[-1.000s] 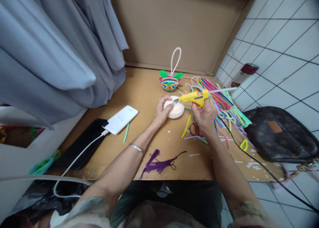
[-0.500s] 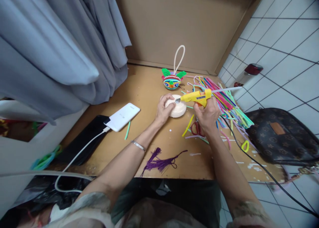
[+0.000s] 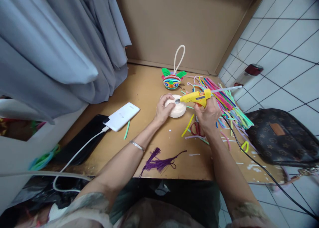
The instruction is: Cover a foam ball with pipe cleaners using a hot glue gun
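My left hand (image 3: pixel 164 108) is closed on the left side of a cream-coloured round coil (image 3: pixel 178 112), thumb and fingers at its upper face. In my right hand (image 3: pixel 208 113) is a yellow hot glue gun (image 3: pixel 195 96), a clear glue stick (image 3: pixel 226 89) poking out of its back end. The gun's metal nozzle points left and meets the middle of the coil's top, close to my left thumb. Just behind the coil sits a colourful lion-head ornament (image 3: pixel 171 82) with green ears and a white loop. Red-handled scissors (image 3: pixel 196 129) lie partly hidden below my right hand.
Many coloured pipe cleaners (image 3: pixel 224 100) are heaped at the right. Purple tassels (image 3: pixel 159 163) lie near the front edge. At the left a white power bank (image 3: pixel 122 116) with a cable overlaps a black slab (image 3: pixel 82 141). A brown bag (image 3: pixel 281 138) and a bottle (image 3: pixel 245 75) stand right.
Almost nothing differs. Both hands, the coil and the glue gun keep their places, with only a very slight shift of the whole view.
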Tool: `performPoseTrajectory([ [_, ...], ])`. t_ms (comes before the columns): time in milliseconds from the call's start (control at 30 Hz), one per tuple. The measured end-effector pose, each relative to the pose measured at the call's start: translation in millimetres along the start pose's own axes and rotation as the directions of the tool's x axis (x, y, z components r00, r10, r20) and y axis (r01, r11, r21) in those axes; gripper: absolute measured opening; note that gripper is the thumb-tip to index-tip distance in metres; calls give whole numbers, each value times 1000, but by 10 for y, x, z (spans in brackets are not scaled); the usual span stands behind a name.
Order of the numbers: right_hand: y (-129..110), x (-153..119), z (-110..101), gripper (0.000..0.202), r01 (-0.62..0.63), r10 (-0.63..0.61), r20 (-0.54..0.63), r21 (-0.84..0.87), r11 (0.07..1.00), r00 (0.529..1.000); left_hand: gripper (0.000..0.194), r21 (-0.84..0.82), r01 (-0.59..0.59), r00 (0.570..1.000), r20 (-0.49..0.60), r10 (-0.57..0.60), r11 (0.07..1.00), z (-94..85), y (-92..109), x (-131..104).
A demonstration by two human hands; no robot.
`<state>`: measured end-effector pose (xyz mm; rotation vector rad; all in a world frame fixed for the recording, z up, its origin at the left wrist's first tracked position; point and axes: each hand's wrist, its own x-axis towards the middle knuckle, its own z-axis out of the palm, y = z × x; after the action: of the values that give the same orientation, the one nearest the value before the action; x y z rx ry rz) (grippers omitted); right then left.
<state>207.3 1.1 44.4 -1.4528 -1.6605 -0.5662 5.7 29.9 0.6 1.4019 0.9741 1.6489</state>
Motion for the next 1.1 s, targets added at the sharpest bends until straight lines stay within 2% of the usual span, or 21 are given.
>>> performPoseTrajectory([
  [267,-5,24,-47,20,-12,12,61,-9,1000,998,21,26,-19,1000,-13,19,999,10,8,5],
  [467,-30,37,-101,16,9,-7,55,-47,999,998,23,56,-23,1000,9,23,998,8,15,3],
  [733,-23,50,-141,17,13,-12,115,-10,1000,993,23,49,-18,1000,9,17,999,4,23,3],
  [1000,-2,74,-175,19,44,-41,70,-32,999,997,24,45,-12,1000,-4,12,999,14,-2,10],
  [1100,27,94,-148,20,-4,5,55,-17,1000,998,25,32,-15,1000,-16,15,999,9,-25,19],
])
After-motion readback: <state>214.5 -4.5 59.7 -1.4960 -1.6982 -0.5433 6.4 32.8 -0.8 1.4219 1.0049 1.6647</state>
